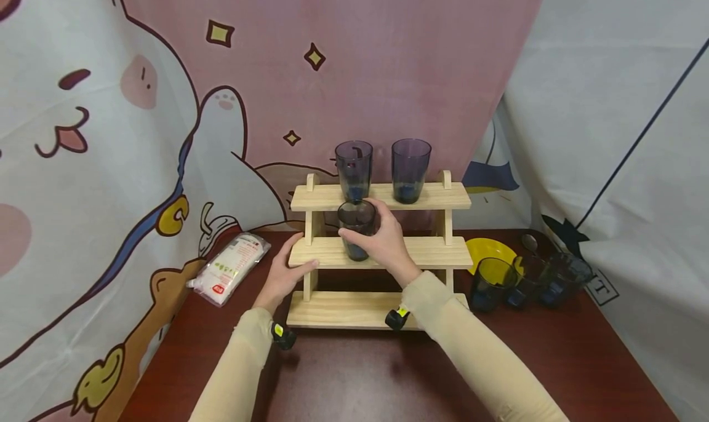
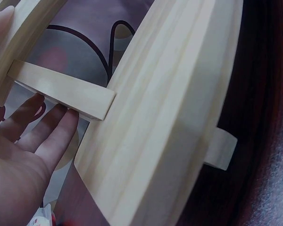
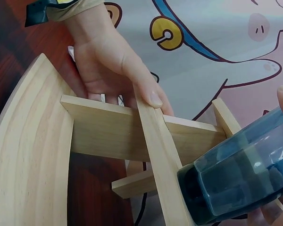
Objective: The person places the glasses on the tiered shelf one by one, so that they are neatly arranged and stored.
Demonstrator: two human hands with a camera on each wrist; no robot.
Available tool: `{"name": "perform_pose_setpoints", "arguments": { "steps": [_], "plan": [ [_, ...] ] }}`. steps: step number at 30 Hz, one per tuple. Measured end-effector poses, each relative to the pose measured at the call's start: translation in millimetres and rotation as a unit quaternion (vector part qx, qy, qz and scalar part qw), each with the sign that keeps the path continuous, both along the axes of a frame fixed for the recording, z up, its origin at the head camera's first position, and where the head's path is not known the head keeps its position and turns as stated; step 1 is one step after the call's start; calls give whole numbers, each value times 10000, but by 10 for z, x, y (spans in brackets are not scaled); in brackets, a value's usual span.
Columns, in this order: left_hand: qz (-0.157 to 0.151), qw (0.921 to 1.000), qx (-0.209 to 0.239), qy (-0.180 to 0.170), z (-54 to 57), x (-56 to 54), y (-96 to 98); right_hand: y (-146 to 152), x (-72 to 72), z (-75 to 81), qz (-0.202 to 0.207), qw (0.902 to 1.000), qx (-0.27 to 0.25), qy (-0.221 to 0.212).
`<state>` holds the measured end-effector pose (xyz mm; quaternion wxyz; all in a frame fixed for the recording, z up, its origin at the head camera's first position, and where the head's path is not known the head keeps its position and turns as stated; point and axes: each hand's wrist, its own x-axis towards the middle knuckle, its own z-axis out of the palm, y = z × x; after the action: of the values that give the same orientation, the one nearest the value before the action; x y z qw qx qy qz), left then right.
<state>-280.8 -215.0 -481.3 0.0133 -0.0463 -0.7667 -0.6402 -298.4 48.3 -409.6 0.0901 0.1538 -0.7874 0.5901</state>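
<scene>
Head view: the right hand [image 1: 388, 243] grips the glass [image 1: 354, 216] between thumb and fingers, just left of its palm, long axis near vertical, base at the middle shelf [image 1: 324, 254]. Left hand [image 1: 282, 277], farther off, holds that shelf's end. Packet [image 1: 231, 267] print: too small! A "T" shows on the right-hand cloth [image 1: 637, 225].

Left wrist: left fingers lie behind the post [image 2: 61, 89].

Right wrist: glass base seems to meet the shelf.

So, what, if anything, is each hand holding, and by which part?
The right hand holds a glass by its sides; the left hand grips the middle shelf by its left end.
</scene>
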Motion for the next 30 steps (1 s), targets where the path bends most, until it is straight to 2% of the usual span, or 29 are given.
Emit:
{"name": "perform_pose_setpoints", "arguments": {
  "steps": [8, 16, 25, 30],
  "plan": [
    [37, 10000, -89, -10, -8, 1, 1, -30, 0, -1, -69, 9999, 156, 21],
    [17, 10000, -67, -44, -5, -4, -2, 54, 37, 12, 153, 9987, 480, -48],
    [4, 10000, -31, -42, -4, -1, -6, 351, 160, -32, 290, 9959, 847, 141],
    [26, 10000, -17, -67, -11, 3, -4, 572, 279, -18, 299, 9941, 984, 353]
  ]
}}
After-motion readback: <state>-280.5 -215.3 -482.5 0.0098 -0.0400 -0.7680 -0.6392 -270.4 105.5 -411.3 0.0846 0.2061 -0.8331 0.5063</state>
